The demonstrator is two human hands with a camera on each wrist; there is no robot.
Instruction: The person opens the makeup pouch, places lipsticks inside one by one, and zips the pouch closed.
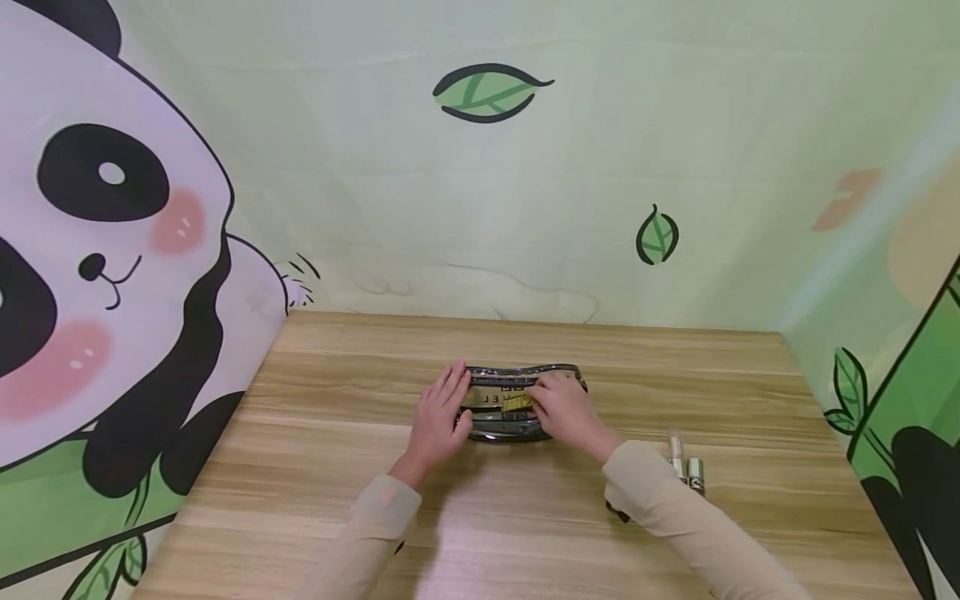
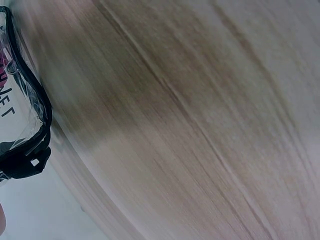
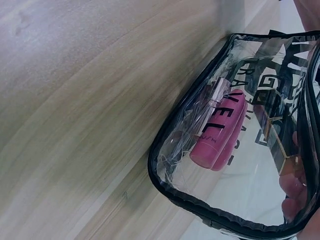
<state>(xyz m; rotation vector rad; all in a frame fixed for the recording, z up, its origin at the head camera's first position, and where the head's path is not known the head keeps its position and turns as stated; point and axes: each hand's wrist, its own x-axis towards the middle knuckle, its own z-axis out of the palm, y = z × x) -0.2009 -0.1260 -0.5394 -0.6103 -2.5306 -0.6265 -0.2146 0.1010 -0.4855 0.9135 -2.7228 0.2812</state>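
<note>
A clear travel pouch (image 1: 506, 429) with black trim and black lettering lies on the table, its top unzipped. At its left end my left hand (image 1: 437, 417) holds the rim, fingers stretched toward the far edge and thumb at the opening. My right hand (image 1: 570, 412) reaches into the right part of the pouch and holds a slim gold-edged case (image 3: 274, 137). Through the plastic, fingertips (image 3: 292, 185) show at the case's end. Two pink tubes (image 3: 220, 132) and a clear tube with a silver collar (image 3: 214, 102) are inside the pouch.
Beside my right sleeve stand a clear-capped tube (image 1: 677, 446) and a small green-topped item (image 1: 696, 475), with something black (image 1: 618, 512) partly hidden by the sleeve. The wooden table (image 1: 337, 375) meets a panda-print backdrop (image 1: 360, 167) behind and at the sides.
</note>
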